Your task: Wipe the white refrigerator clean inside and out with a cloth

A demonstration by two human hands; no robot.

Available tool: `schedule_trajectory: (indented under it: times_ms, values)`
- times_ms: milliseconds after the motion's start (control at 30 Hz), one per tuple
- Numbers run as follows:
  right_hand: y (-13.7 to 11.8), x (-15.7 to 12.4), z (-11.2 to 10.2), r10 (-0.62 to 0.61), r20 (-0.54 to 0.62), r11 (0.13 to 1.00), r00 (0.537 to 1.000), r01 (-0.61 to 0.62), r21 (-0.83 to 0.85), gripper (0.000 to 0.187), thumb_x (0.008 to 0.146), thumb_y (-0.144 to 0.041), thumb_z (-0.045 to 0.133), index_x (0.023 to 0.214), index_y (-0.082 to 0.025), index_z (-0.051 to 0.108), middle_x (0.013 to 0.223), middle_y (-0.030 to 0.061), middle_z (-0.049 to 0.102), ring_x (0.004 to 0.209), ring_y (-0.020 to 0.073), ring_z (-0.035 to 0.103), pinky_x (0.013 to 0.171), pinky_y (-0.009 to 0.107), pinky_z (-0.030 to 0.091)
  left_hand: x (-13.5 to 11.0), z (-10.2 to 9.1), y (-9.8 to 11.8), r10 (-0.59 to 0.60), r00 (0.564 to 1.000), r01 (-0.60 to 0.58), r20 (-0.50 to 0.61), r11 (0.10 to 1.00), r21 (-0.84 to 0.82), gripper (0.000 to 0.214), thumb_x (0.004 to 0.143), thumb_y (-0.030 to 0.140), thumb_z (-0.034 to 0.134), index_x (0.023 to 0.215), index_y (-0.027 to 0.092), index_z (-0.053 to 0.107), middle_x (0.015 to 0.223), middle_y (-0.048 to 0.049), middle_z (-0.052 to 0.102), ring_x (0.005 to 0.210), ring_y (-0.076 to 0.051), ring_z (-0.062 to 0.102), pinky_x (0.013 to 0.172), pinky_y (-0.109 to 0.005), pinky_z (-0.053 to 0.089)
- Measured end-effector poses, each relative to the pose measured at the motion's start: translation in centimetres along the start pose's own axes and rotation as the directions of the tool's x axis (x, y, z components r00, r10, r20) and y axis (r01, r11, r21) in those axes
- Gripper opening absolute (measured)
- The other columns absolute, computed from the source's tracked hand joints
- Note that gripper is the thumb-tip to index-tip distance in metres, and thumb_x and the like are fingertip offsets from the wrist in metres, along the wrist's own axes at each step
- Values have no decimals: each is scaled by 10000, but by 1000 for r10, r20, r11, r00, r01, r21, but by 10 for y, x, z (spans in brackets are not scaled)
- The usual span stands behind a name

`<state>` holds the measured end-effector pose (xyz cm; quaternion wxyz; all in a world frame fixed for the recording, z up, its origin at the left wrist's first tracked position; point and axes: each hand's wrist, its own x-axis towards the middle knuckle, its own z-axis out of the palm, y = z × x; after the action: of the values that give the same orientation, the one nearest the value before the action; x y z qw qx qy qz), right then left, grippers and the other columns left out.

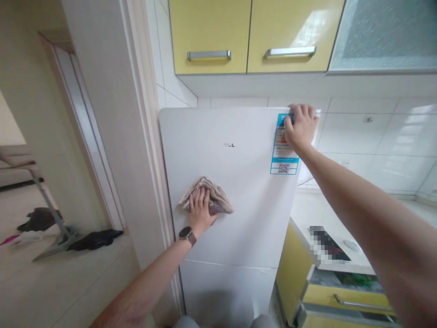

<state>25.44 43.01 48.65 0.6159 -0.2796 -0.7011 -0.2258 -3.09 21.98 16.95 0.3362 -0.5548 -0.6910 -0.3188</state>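
Beige striped cloth [218, 197] lies bunched on the white fridge door [239, 173], a little left of the frame's centre. In the head view the left hand [201, 210] is laid flat on it, fingers straight and pointing up, the palm pressing the cloth to the door. A watch [187, 235] sits on this wrist. The right hand [301, 126], upper right of centre, has its fingers curled over the door's top right corner and partly covers a blue label [282, 159].

I judge the step in hand to be wiping the door front, with the right hand steadying it. A further stroke calls for even, flat pressure, so that the cloth does not slip from under the palm. The cloth is wider than tall. Its long axis runs nearly level across the door and its peak points up.
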Motion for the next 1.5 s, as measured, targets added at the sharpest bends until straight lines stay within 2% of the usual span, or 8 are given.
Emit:
schedule_trajectory:
  times_ms: [167, 467, 600, 700, 833, 1000, 1133, 1500]
  values:
    - [2, -1, 0, -17, -4, 998, 1000, 17, -62, 471, 1039, -457, 300, 1362, -262, 581, 1346, 145, 612, 1326, 371, 464, 1050, 584, 401, -3, 11, 2, 73, 997, -72, -7, 996, 44, 1080, 807, 388, 793, 1681, 138, 208, 1694, -259, 340, 1596, -418, 292, 1318, -674, 132]
    - [-1, -2, -3, 10, 15, 997, 1000, -8, -74, 474, 1021, -421, 322, 1379, -255, 584, 1368, 150, 616, 1349, 361, 457, 1060, 558, 392, 190, -105, 31, 128, 974, -125, -190, 992, 29, 1061, 852, 484, 746, 1694, 172, 181, 1776, -155, 180, 1657, -329, 109, 1348, -556, -6]
    - [0, -1, -3, 3, 18, 996, 1000, -1, -92, 484, 1027, -428, 310, 1391, -254, 576, 1370, 151, 611, 1340, 359, 465, 1054, 557, 400, 238, -121, 59, 75, 956, -82, -284, 997, -12, 1076, 888, 510, 698, 1708, 145, 103, 1789, -153, 101, 1662, -342, 12, 1334, -570, -60]
    - [1, -1, -3, -5, 23, 995, 1000, 7, -100, 490, 1030, -430, 299, 1394, -251, 573, 1369, 154, 609, 1337, 360, 467, 1055, 559, 403, 221, -105, 74, 137, 957, -138, -258, 990, 12, 1097, 890, 523, 689, 1711, 135, 75, 1789, -158, 90, 1661, -348, 19, 1333, -575, -73]
    - [2, -1, -3, -8, 34, 995, 999, 11, -95, 488, 1022, -422, 301, 1386, -246, 574, 1370, 161, 610, 1342, 370, 462, 1050, 566, 409, 140, -52, 83, 355, 934, -352, -34, 933, 74, 1063, 893, 553, 684, 1711, 145, 141, 1772, -167, 180, 1647, -355, 141, 1344, -585, -19]
    - [0, -1, -5, 0, 28, 997, 1000, 2, -75, 470, 999, -407, 336, 1364, -250, 587, 1354, 159, 623, 1336, 384, 467, 1043, 575, 413, 37, 20, 80, 644, 728, -658, 236, 753, -24, 865, 980, 525, 596, 1695, 196, 236, 1725, -100, 355, 1603, -265, 296, 1353, -521, 111]
    - [-2, -2, -9, 12, 21, 999, 1000, -11, -36, 460, 978, -391, 374, 1346, -260, 618, 1344, 140, 645, 1329, 364, 491, 1050, 557, 420, 36, 27, 79, 708, 669, -707, 225, 700, -101, 789, 999, 470, 575, 1683, 220, 273, 1722, -64, 369, 1582, -222, 339, 1356, -488, 110]
    - [13, 15, -21, -9, 68, 988, 998, -1, 152, 547, 973, -314, 300, 1271, -221, 748, 1366, 85, 706, 1308, 286, 593, 1124, 457, 457, 246, -120, 117, 318, 932, -324, -173, 946, -3, 950, 894, 530, 667, 1684, 182, 268, 1774, -110, 207, 1641, -285, 193, 1354, -542, -25]
